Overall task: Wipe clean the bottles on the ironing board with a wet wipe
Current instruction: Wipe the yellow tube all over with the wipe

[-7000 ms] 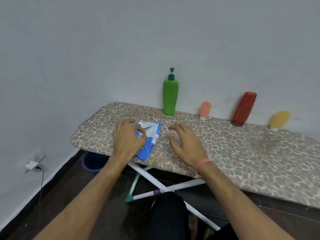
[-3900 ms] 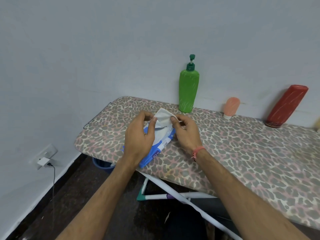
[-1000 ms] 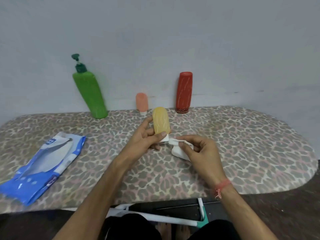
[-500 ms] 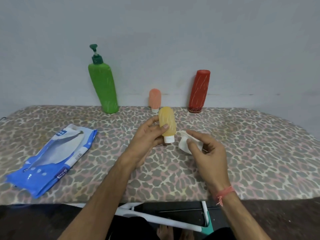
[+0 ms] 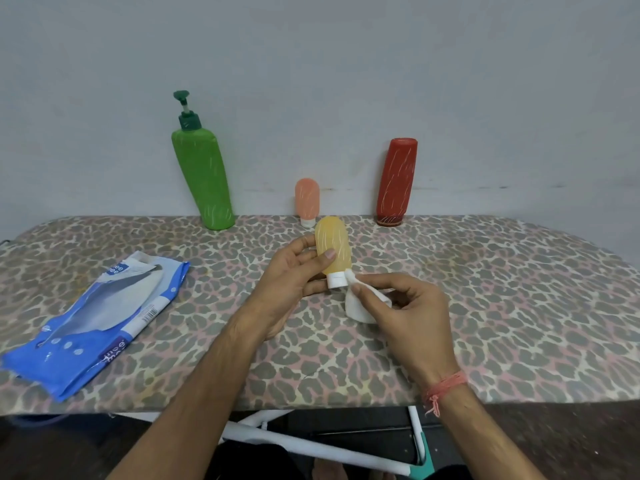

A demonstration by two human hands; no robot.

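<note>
Yellow bottle: small translucent yellow squeeze bottle [image 5: 333,246], white cap down, gripped in my left hand [image 5: 294,275] above the board.
Wipe: crumpled white wet wipe [image 5: 360,303] pinched in my right hand [image 5: 408,317], touching the cap.
Surface: leopard-print ironing board [image 5: 502,306] against a plain grey wall [image 5: 346,64].
Others: green pump bottle [image 5: 202,174], peach bottle [image 5: 307,200] and red bottle [image 5: 396,181] by the wall; blue wipes pack [image 5: 93,323] left.
Unclear: I can't read the pack's print.

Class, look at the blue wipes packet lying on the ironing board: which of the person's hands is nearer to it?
Left. The left hand, gripping the yellow bottle, sits just right of the wipes packet; the right hand, pinching the wet wipe, is farther right.
</note>
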